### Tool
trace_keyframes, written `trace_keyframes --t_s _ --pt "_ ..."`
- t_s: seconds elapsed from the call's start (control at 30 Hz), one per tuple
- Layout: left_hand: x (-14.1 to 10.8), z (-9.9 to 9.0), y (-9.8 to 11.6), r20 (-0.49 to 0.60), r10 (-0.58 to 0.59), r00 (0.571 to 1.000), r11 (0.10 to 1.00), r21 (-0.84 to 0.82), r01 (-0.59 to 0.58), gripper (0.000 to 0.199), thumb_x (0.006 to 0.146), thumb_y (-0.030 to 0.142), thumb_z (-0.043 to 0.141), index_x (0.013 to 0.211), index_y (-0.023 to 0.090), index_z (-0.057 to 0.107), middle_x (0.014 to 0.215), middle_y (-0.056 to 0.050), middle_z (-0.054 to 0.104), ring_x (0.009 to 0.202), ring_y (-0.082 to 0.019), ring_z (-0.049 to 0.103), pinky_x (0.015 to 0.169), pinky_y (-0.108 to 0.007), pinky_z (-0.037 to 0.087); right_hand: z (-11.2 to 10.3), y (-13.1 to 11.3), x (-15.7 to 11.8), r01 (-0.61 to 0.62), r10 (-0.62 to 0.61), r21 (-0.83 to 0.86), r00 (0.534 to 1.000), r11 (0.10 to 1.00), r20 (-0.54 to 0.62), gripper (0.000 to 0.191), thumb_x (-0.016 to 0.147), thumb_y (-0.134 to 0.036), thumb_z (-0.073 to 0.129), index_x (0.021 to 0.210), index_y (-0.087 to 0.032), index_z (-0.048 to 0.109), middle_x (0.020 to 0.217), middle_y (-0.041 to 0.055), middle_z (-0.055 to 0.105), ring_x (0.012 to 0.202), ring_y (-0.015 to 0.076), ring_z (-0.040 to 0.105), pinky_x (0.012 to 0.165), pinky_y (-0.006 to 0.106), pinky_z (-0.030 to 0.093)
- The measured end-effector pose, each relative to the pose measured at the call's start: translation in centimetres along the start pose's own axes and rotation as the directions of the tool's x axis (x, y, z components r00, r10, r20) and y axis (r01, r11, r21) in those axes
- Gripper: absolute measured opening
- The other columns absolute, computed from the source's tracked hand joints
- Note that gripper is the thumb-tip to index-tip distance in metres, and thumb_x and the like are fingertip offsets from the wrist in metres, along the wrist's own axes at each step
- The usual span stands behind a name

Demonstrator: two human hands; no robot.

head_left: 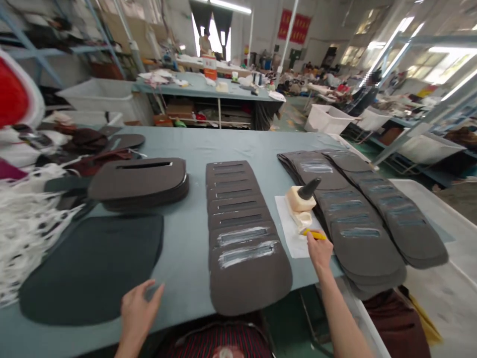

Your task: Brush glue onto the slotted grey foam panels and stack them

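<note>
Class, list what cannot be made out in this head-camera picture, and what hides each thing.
Head view:
The yellow tool in the right hand: its tip is hidden by the fingers.
The white smears on the dark panels: too blurred to tell what they are.
The orange-and-white box on the far table: its label is too small to read.
The red object: cut off by the left edge.

Bare left hand point(139, 313), right hand point(319, 254); dark red-black striped top point(216, 340); pale badge point(223, 353) on front
</note>
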State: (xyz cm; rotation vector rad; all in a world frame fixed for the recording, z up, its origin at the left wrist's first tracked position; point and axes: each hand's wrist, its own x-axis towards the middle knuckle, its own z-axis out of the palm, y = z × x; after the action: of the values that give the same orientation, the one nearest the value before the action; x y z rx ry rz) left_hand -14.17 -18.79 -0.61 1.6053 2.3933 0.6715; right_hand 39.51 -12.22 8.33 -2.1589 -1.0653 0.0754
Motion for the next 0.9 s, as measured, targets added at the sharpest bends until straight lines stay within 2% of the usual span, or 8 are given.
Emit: trace_keyframes --t_s 0.1,0.2,0.3,0.4,0.53,0.73,0.83,0.9 --pt "0.1 1.0 3.2 0.069 0.117 0.991 0.991 -0.075 -0.111 0.047 0.075 0.053 0.046 0.099 0.016 0.059 0.101 -0.012 0.062 0.102 -0.027 0.054 0.091 -0.043 0.043 1.2 -4.0 -4.4 0.055 -0.078 0.151 0.985 0.987 0.152 0.032 0.076 -0.043 0.049 0.085 -0.016 0.065 0.068 0.0035 0.065 0.061 0.0171 0.058 0.063 0.026 0.041" --pt "-0.1 1.8 7.8 0.172 0.259 0.95 0.96 -0.154 -0.233 0.029 0.079 0.04 0.048 0.101 0.022 0.057 0.105 -0.007 0.06 0.098 -0.024 0.054 0.088 -0.041 0.042 3.1 -8.9 -8.9 0.101 -0.205 0.328 0.932 0.939 0.299 0.031 0.079 -0.044 0.05 0.083 -0.017 0.065 0.071 0.0029 0.065 0.06 0.0152 0.057 0.061 0.024 0.042" --pt "-0.1 2.2 11.8 0.222 0.426 0.877 0.898 -0.219 -0.38 0.022 0.08 0.029 0.049 0.1 0.024 0.056 0.107 -0.005 0.06 0.103 -0.023 0.05 0.087 -0.039 0.039 5.6 -13.3 -12.5 0.16 -0.329 0.428 0.873 0.89 0.359 0.028 0.081 -0.042 0.05 0.082 -0.018 0.064 0.07 0.002 0.064 0.058 0.0139 0.055 0.058 0.024 0.042" --pt "0.5 2.6 13.9 0.214 0.512 0.832 0.853 -0.238 -0.464 0.023 0.08 0.023 0.05 0.103 0.023 0.054 0.109 -0.006 0.059 0.107 -0.023 0.048 0.089 -0.039 0.037 8.3 -16.2 -14.9 0.239 -0.43 0.455 0.818 0.858 0.382 0.023 0.082 -0.036 0.05 0.083 -0.019 0.065 0.074 0.0024 0.065 0.063 0.0142 0.057 0.063 0.024 0.043" --pt "1.5 3.3 14.2 0.226 0.547 0.806 0.835 -0.209 -0.508 0.023 0.08 0.022 0.051 0.102 0.021 0.055 0.107 -0.008 0.059 0.106 -0.024 0.048 0.089 -0.04 0.035 9.9 -15.1 -14.1 0.311 -0.448 0.358 0.793 0.88 0.413 0.021 0.082 -0.034 0.049 0.083 -0.021 0.065 0.079 0.0018 0.067 0.069 0.0144 0.059 0.067 0.023 0.043" --pt "1.8 3.3 13.5 0.235 0.548 0.803 0.835 -0.22 -0.505 0.024 0.08 0.022 0.051 0.104 0.021 0.055 0.11 -0.008 0.058 0.108 -0.024 0.047 0.091 -0.04 0.034 6.1 -9.1 -6.8 0.176 -0.163 -0.029 0.953 0.984 0.254 0.033 0.08 -0.044 0.047 0.082 -0.018 0.066 0.063 0.002 0.062 0.057 0.0155 0.054 0.058 0.025 0.04" --pt "2.3 3.2 13.6 0.238 0.512 0.825 0.855 -0.231 -0.464 0.022 0.081 0.023 0.05 0.102 0.021 0.056 0.109 -0.007 0.059 0.106 -0.024 0.048 0.09 -0.04 0.034 6.7 -11.0 -7.8 0.181 -0.186 0.043 0.955 0.982 0.232 0.031 0.081 -0.043 0.047 0.083 -0.017 0.065 0.067 0.0031 0.064 0.06 0.0155 0.056 0.061 0.025 0.041" --pt "3.0 3.3 13.8 0.223 0.492 0.841 0.865 -0.238 -0.442 0.022 0.082 0.025 0.049 0.103 0.021 0.055 0.11 -0.007 0.059 0.107 -0.024 0.048 0.091 -0.04 0.034 8.7 -14.1 -10.6 0.235 -0.284 0.193 0.914 0.953 0.289 0.028 0.083 -0.04 0.048 0.086 -0.018 0.065 0.076 0.004 0.066 0.066 0.0153 0.058 0.065 0.024 0.043"
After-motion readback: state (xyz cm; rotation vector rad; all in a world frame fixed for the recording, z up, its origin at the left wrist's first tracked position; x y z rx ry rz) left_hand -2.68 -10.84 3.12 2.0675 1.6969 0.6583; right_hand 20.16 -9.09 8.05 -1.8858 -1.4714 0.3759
